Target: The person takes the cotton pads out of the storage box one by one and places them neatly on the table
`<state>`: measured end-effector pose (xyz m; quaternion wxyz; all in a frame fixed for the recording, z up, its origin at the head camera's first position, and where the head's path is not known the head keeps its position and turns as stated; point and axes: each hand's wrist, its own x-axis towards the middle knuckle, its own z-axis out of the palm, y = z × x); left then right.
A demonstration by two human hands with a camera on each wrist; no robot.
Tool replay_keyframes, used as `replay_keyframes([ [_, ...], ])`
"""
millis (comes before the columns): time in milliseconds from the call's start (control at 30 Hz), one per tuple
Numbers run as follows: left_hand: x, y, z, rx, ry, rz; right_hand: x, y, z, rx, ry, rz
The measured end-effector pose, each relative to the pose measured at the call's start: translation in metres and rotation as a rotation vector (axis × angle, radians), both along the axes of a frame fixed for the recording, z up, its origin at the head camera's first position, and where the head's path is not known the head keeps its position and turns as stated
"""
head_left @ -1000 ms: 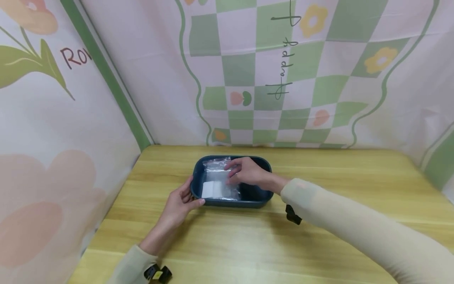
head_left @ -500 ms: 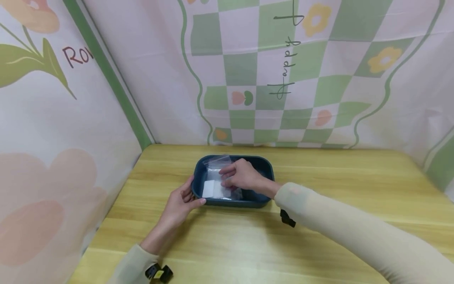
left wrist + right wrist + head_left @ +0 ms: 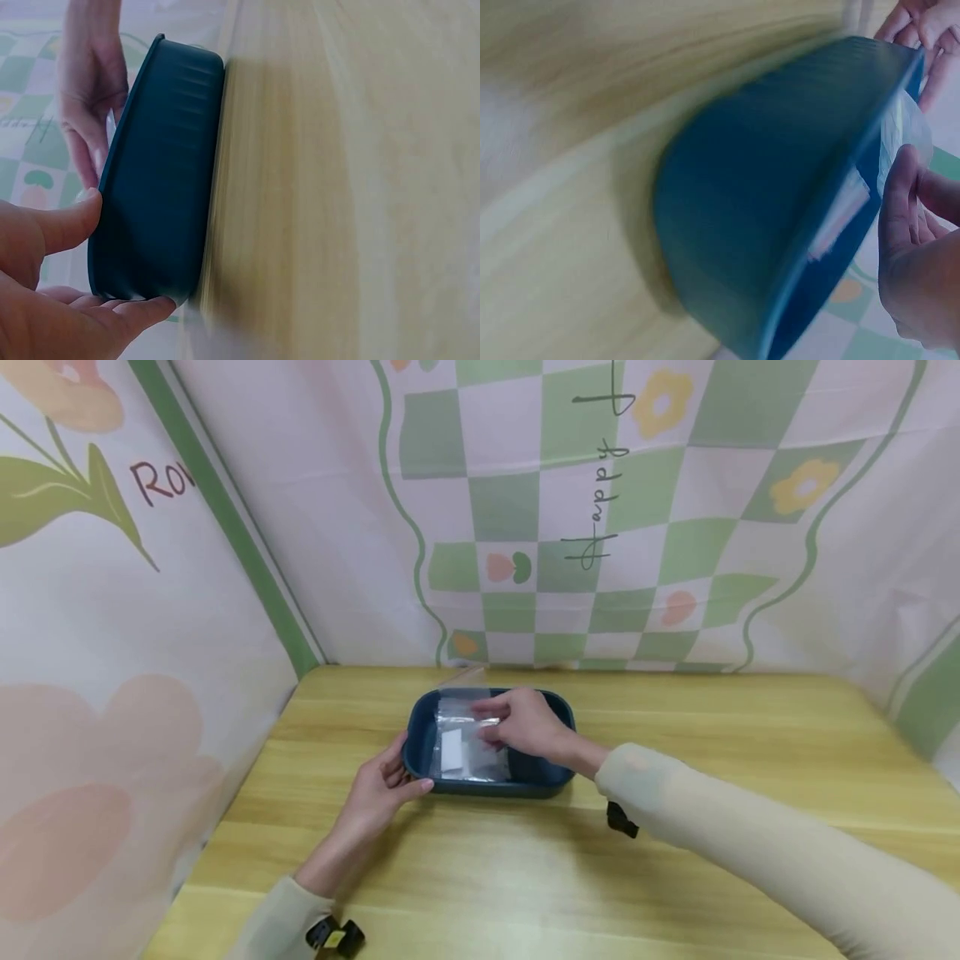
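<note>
A dark blue oblong plastic tub (image 3: 495, 789) stands on the wooden table. My left hand (image 3: 378, 793) grips its left end, thumb at the near rim and fingers against the outer wall, as the left wrist view shows. Inside the tub lie clear zip-lock bags, and one clear bag (image 3: 453, 710) with a white label (image 3: 452, 750) is raised at its far end. Its top edge sticks up past the tub's far rim. My right hand (image 3: 525, 722) is over the tub and pinches the clear bag (image 3: 904, 131) between thumb and fingers in the right wrist view.
The wooden table (image 3: 675, 718) extends around the tub on all sides. Behind it hangs a green and white checked cloth (image 3: 566, 527), and another patterned cloth (image 3: 187, 635) hangs along the left edge.
The bag's top end has risen and now pokes beyond the tub's far rim, and its white label has turned more upright. My right hand shifted slightly left, then back right. My left hand stays put.
</note>
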<state>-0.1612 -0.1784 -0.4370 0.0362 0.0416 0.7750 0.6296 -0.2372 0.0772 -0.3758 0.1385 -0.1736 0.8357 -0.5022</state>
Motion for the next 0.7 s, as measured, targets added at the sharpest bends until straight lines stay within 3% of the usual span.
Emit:
replay_keyframes([
  [367, -0.001, 0.002, -0.002, -0.001, 0.002, 0.005, 0.000, 0.050, 0.032, -0.135, -0.023, -0.058],
  [700, -0.001, 0.001, -0.001, -0.013, 0.008, 0.002, 0.004, 0.128, 0.064, -0.087, -0.022, -0.128],
])
